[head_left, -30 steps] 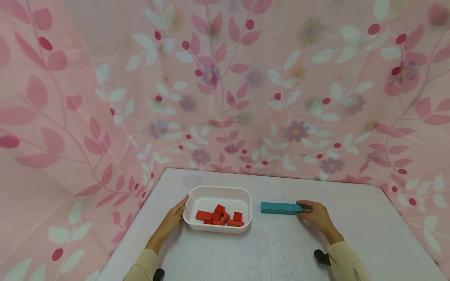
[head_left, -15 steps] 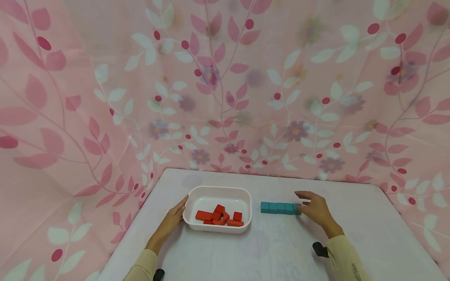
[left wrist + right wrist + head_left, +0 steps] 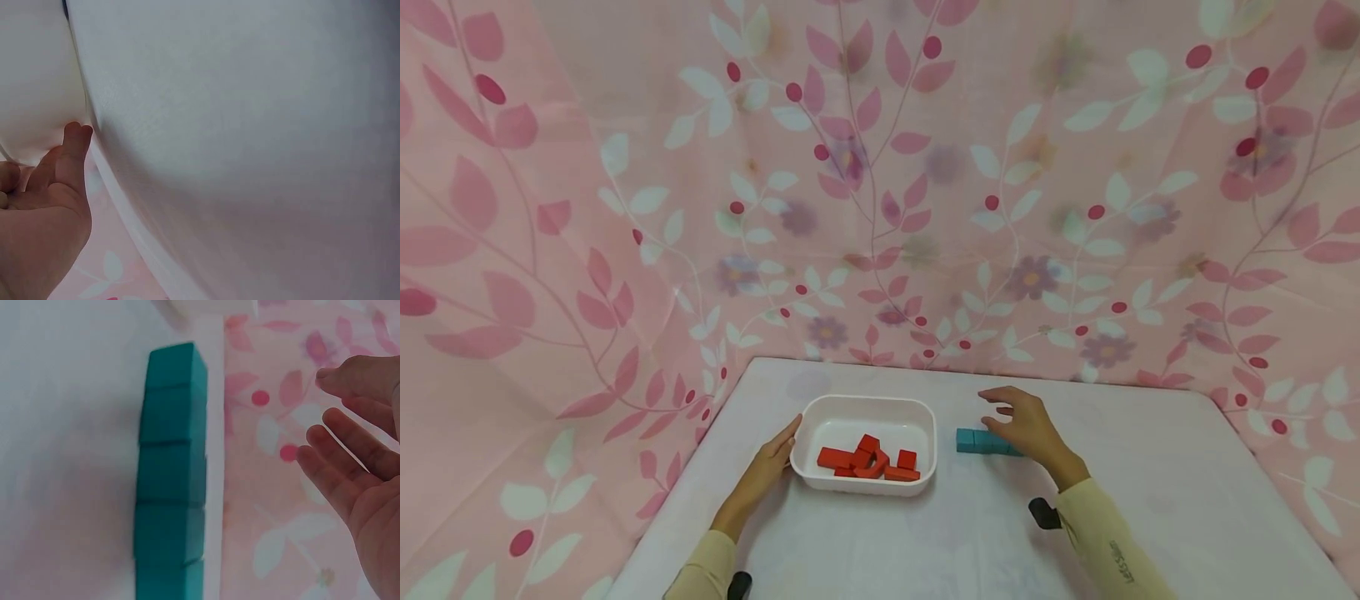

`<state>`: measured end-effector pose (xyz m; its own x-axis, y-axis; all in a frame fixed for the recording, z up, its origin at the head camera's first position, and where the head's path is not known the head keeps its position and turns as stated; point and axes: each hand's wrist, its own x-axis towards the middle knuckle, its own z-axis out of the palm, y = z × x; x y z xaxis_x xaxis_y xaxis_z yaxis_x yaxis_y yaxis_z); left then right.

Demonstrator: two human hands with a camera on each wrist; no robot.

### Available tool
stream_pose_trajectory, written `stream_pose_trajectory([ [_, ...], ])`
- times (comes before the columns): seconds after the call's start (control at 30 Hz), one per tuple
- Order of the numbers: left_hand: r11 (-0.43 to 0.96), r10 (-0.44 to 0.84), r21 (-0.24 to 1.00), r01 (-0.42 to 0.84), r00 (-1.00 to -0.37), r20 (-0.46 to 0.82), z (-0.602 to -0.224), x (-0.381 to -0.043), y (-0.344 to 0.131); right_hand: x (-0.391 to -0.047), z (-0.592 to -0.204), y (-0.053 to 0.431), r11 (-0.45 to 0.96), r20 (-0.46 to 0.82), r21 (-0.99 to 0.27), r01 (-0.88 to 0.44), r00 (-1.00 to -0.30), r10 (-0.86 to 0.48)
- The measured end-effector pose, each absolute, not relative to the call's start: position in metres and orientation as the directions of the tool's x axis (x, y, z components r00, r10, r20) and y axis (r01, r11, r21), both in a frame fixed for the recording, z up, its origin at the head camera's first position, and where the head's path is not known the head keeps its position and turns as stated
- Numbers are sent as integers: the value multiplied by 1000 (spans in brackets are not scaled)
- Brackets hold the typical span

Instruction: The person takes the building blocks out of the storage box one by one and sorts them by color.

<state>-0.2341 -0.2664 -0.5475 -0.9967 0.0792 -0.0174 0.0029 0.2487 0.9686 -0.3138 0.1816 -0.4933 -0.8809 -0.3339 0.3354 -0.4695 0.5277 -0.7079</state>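
Several teal blocks [image 3: 981, 443] lie in a row right of lower centre; the right hand [image 3: 1032, 429] hangs over them, fingers apart; the left hand [image 3: 767, 469], fingers straight, seemingly steadies the tray [image 3: 865, 486] against sliding.

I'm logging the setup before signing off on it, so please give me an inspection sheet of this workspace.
Surface: table with a pale covering.
Job's things: white tray holding several red blocks; beside it, a straight row of teal blocks, five showing in the right wrist view, the lowest cut off by the picture's edge.
Clutter: nothing seen.
Grippers: bare hands; left hand touches the tray's end; right hand has its fingers spread, holds nothing, and partly hides the teal row in the head view.
Cables: nothing seen.
Surroundings: pink floral fabric behind and beside the table; beige sleeves on both arms.
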Motion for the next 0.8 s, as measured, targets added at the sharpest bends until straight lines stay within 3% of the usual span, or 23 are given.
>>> stream_pose_trajectory([
  [0.37,247,77,969,-3,-997,-23,-546,-235,-267,-315,-476,119,460,361,-697,-550,-823,-438],
  [0.63,235,82,972,6,-997,-14,-543,-234,-266,-303,-489,82,529,267,-658,-536,-823,-502],
  [0.8,247,64,969,1,-998,-15,-545,-234,-265,-294,-500,65,583,231,-547,-601,-778,-585],
])
